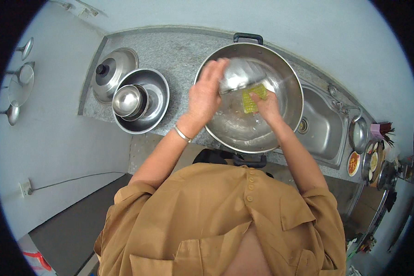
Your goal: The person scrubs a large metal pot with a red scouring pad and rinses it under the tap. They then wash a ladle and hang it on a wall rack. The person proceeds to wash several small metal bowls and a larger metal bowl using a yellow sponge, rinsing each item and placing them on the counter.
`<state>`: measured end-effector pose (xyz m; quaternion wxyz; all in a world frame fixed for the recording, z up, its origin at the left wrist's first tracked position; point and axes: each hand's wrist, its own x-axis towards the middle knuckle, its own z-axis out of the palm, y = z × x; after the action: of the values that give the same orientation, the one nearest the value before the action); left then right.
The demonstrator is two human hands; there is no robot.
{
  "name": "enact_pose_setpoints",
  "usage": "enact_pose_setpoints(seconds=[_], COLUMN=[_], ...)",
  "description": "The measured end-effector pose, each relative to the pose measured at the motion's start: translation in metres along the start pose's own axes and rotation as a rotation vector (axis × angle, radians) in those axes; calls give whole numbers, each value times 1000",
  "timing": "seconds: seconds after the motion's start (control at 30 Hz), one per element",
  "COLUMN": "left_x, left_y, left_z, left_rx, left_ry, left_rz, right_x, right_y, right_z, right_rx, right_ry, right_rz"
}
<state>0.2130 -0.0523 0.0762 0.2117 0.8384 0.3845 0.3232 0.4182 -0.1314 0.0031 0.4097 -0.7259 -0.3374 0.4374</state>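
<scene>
A large steel pot (248, 139) with black handles stands in front of me on the granite counter, with some water in its bottom. Inside it my right hand (268, 105) grips a yellow-green scouring pad (254, 98). My left hand (207, 90), a metal bangle at its wrist, is over the pot's left side, fingers extended and slightly blurred; I see nothing in it. Near its fingertips, a shiny, blurred silvery patch shows in the pot; whether it is a thin sheet, a vessel or moving water I cannot tell.
Left of the pot, a steel basin (160, 100) holds stacked bowls (127, 100) beside a domed lid (119, 70). A steel sink (326, 127) lies to the right, then dishes of food (353, 164) and another metal bowl (358, 134). Ladles (13, 114) hang on the left wall.
</scene>
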Motion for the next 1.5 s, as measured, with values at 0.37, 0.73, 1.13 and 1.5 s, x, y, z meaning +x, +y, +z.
enact_pose_setpoints(seconds=[0.37,0.73,1.13,1.5], left_x=[59,61,-40,-146], left_y=[-210,-280,-215,-290], left_z=[18,116,-42,-115], left_rx=[-1229,-1338,-475,-228], left_ry=[224,441,278,362], left_rz=[-1107,-1325,-925,-1329], right_x=[-4,-15,-18,-22], right_y=[23,40,17,10], right_z=[2,-6,6,-2], right_rx=[-61,-39,-58,42], right_ry=[49,100,56,32], right_rz=[105,68,97,78])
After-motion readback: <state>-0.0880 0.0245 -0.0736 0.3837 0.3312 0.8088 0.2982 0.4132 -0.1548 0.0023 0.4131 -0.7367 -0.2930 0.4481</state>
